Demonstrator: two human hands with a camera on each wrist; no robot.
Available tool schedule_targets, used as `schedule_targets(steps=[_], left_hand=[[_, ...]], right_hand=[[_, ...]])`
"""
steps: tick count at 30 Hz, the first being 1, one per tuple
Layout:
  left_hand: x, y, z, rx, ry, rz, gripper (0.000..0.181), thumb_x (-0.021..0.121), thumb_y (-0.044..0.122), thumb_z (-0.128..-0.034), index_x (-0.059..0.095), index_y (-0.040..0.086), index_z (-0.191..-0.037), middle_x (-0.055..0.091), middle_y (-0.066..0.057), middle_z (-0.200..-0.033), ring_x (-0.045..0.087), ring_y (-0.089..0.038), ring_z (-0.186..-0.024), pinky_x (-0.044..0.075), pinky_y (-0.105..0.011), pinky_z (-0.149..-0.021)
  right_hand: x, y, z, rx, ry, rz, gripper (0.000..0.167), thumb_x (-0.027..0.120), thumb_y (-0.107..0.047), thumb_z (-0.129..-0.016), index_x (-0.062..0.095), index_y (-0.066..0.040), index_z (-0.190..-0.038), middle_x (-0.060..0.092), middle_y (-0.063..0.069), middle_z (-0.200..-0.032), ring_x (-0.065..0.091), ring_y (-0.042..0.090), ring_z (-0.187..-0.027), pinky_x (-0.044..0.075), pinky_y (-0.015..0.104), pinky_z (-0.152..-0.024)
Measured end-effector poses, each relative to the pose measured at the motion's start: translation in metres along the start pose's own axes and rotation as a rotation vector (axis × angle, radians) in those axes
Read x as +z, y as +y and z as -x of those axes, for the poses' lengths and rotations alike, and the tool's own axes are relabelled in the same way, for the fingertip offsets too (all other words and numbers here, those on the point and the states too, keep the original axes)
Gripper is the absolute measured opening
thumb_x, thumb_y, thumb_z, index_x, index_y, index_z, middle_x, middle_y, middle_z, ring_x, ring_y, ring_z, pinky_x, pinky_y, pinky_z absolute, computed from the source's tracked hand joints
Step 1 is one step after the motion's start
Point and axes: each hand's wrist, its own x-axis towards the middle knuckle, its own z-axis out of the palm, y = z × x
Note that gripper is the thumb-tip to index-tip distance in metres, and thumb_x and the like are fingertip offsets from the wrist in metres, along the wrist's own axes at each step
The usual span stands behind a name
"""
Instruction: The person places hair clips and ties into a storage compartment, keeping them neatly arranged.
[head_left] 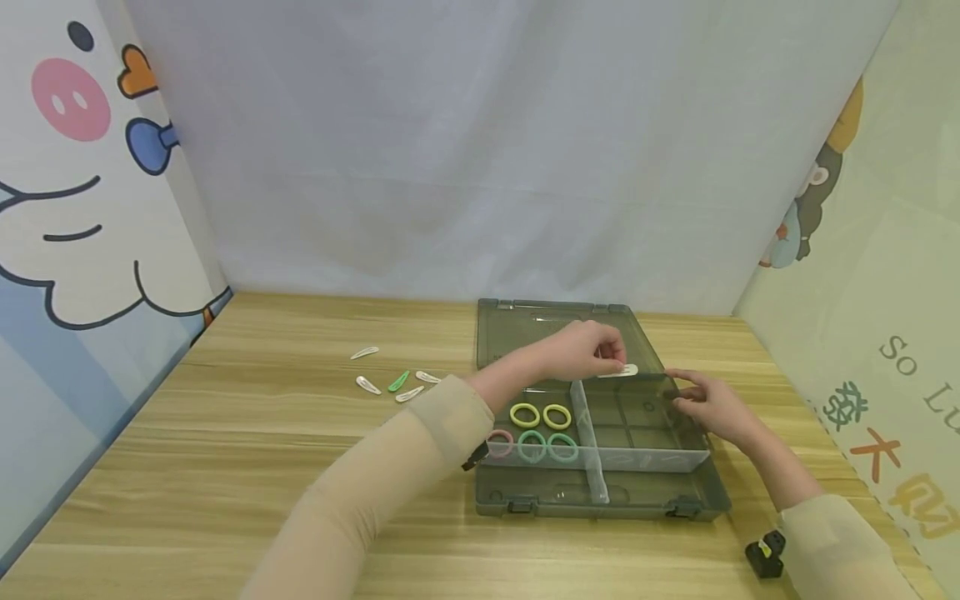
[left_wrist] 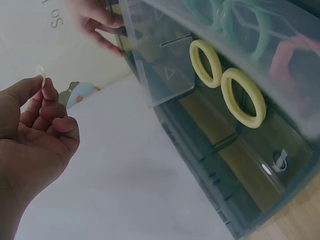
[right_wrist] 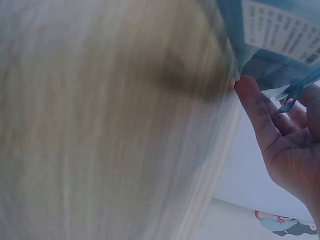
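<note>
Between thumb and fingertips the left hand (head_left: 588,350) pinches a white hair clip (head_left: 628,370), held over the back edge of an open grey translucent case (head_left: 603,510). In the left wrist view the left hand (left_wrist: 42,122) shows the clip (left_wrist: 41,72) edge-on at its fingertips. The right hand (head_left: 716,406) touches the case's right back corner, fingers spread around the wall; the right wrist view shows this hand (right_wrist: 290,145) at the case's side. Inside the back left compartment lie yellow rings (head_left: 524,416), green rings (head_left: 532,447) and a pink ring (head_left: 500,443).
Left of the case, several white clips (head_left: 367,385) and a green clip (head_left: 398,382) lie on the wooden table (head_left: 225,433). The lid (head_left: 517,329) is folded back toward the curtain. Translucent dividers (head_left: 652,459) stand in the case. Printed cloths hang on both sides.
</note>
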Motion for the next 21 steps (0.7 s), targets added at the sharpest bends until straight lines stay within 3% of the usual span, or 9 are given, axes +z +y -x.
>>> schedule_targets(steps=[6,13,21], left_hand=[[0.018,-0.002,-0.011,-0.017,-0.068,-0.010,0.008,0.056,0.017,-0.0947,0.062,0.011,-0.094,0.063,0.003,-0.083,0.056,-0.006,-0.071,0.043,-0.016,-0.066],[0.036,-0.006,-0.021,-0.022,-0.199,-0.026,0.006,0.057,0.015,-0.0935,0.060,0.011,-0.091,0.061,0.004,-0.080,0.053,-0.005,-0.070,0.042,-0.015,-0.064],[0.055,-0.015,-0.029,0.003,-0.311,-0.070,0.008,0.057,0.016,-0.0942,0.061,0.014,-0.087,0.061,0.006,-0.080,0.053,-0.004,-0.069,0.043,-0.018,-0.075]], right_hand=[[0.000,-0.001,0.000,0.001,-0.005,-0.017,0.055,0.050,-0.009,-0.095,0.030,-0.002,-0.145,0.044,0.043,-0.127,0.028,0.005,-0.044,0.037,0.025,-0.043],[0.000,0.000,0.001,-0.005,-0.010,-0.016,0.054,0.050,-0.010,-0.096,0.030,-0.003,-0.146,0.043,0.042,-0.128,0.024,0.005,-0.044,0.035,0.025,-0.042],[0.001,0.001,0.001,-0.016,0.002,-0.004,0.054,0.050,-0.009,-0.095,0.031,-0.002,-0.145,0.044,0.042,-0.127,0.023,0.005,-0.044,0.033,0.024,-0.041]])
